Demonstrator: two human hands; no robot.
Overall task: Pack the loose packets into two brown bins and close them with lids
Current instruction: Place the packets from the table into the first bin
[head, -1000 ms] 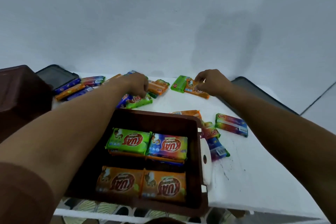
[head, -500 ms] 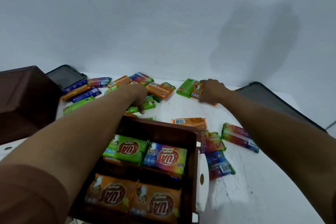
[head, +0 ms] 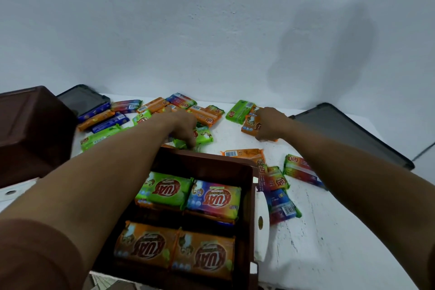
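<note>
Orange foil packet (head: 250,126) gripped in right hand (head: 270,125), one o'clock; left hand (head: 186,128) pinches green foil packet (head: 204,135), twelve. Both look slick, and either may slip short of the brown plastic bin (head: 248,207).

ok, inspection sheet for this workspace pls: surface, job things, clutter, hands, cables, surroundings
Surface: white table, scuffed with dark marks.
Job's things: open bin in front, four packets showing on top; second bin at left, inside not visible; left lid and right lid lie on the table, off the bins; loose packets scattered across the table.
Clutter: white tab with a hole, beside the open bin.
Hands: left hand grips a green packet; right hand grips an orange packet.
Cables: nothing seen.
Surroundings: white wall with a shadow on it.
</note>
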